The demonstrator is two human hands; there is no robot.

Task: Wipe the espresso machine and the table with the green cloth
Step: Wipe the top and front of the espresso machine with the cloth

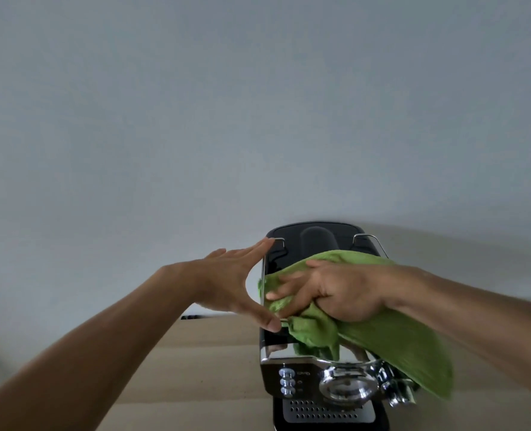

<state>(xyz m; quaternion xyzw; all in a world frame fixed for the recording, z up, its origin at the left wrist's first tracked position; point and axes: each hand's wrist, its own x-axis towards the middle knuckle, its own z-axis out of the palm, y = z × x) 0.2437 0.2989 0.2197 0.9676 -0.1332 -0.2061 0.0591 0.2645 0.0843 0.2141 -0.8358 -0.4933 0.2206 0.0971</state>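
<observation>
Espresso machine [315, 241] stands on a pale wooden tabletop [202, 368], its back to a plain grey-white wall [258, 104]. Black top and a chromed front. The view looks down on it from the front.

Green cloth [397, 343] lies on top of the machine, draped across the right half. One end is bunched toward the top's left front; the other trails off the right side and hangs past the chrome fittings [394, 390] there.

Right hand [335, 293]: on top of the machine, over the cloth. Grip holds the cloth, with a fold gathered under the palm, the fingers spread leftward across the fabric and pressing it onto the top.

Left hand [230, 281]: at the machine's left edge. Grip wide and holding nothing. The fingers are straight and together, their tips at the rear left corner by the wire rail [279, 241]. The thumb is stretched forward, its tip touching the left edge of the top just beside the bunched cloth. The palm is off the machine's left side.

Front of the machine: three round buttons [287, 382] stacked at the left, a chrome brew head [348, 387] in the middle and a perforated drip tray [320, 412] below.

Left of the machine, at the tabletop's far edge, is a small dark item [192, 317], too small to identify.
</observation>
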